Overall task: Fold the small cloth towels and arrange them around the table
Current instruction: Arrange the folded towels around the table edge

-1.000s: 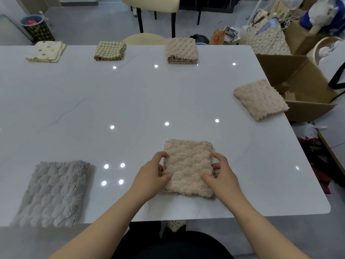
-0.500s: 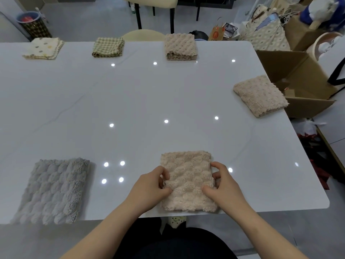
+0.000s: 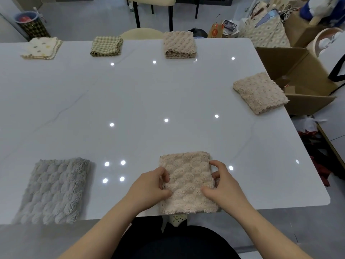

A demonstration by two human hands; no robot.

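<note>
At the table's (image 3: 130, 101) near edge, the beige towel (image 3: 187, 184) now lies closer to the person than a second ago, its hem at the rim. Left hand (image 3: 149, 187) and right hand (image 3: 223, 186) still pinch its sides, fingers curled. Grey towel (image 3: 54, 189) and far towels (image 3: 259, 92) are unmoved.

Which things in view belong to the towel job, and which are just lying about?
Job: near beige towel, held by left hand and right hand; grey towel; right-edge beige towel; far beige towel; checked towel; dotted towel; table.
Lying about: cardboard box; patterned bag; bin; chair.
</note>
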